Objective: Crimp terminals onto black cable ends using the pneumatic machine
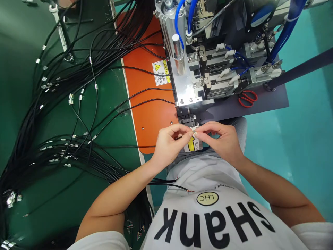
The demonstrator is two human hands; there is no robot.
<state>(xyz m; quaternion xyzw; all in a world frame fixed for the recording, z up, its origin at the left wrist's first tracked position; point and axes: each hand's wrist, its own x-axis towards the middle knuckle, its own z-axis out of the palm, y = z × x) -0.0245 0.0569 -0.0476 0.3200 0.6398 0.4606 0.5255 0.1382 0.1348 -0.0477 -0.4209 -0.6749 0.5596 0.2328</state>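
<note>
Black cables: a thick bundle (59,114) with small metal ferrules, spread over the green worktop (109,86) on the left.
Left hand: (169,142) fingers pressed together, pinching a small metal piece (194,130) at its left side.
Right hand: (223,140) fingertips pinched on the same piece from the right, touching the left hand's fingertips.
Metal piece: held between both hands, just below the machine's front block (187,116); too small to tell more.
Orange mat: (148,104) under the machine (197,69), cables crossing it.
Red scissors: (247,98) on the grey base plate (275,100), well apart from the hands.
Loose cable ends: (179,187) two, lying at the white shirt (215,215).
</note>
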